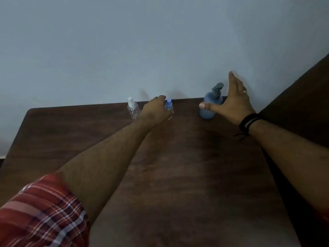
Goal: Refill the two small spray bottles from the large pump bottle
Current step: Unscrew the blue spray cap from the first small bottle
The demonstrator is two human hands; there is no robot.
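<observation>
The right hand (233, 102) is spread wide just right of the upright pump bottle (211, 106), while the left hand's (156, 111) fingers curl around the blue-capped spray bottle (168, 106).

A dark wooden table (178, 175) stands against a pale blue wall (142, 41). Along its far edge three bottles stand upright: a clear spray bottle (133, 109) with a white cap on the left, a blue-capped spray bottle (168, 106) near the middle, and a blue pump bottle (211, 104) to the right. The left hand (156, 111) curls round the blue-capped bottle, fingers wrapped over its left side. The right hand (233, 100) is spread wide just beside the pump bottle, thumb across its front, fingers straight behind it. A black wristband (249, 122) circles the right wrist. A red plaid sleeve (41, 211) covers the left upper arm.
</observation>
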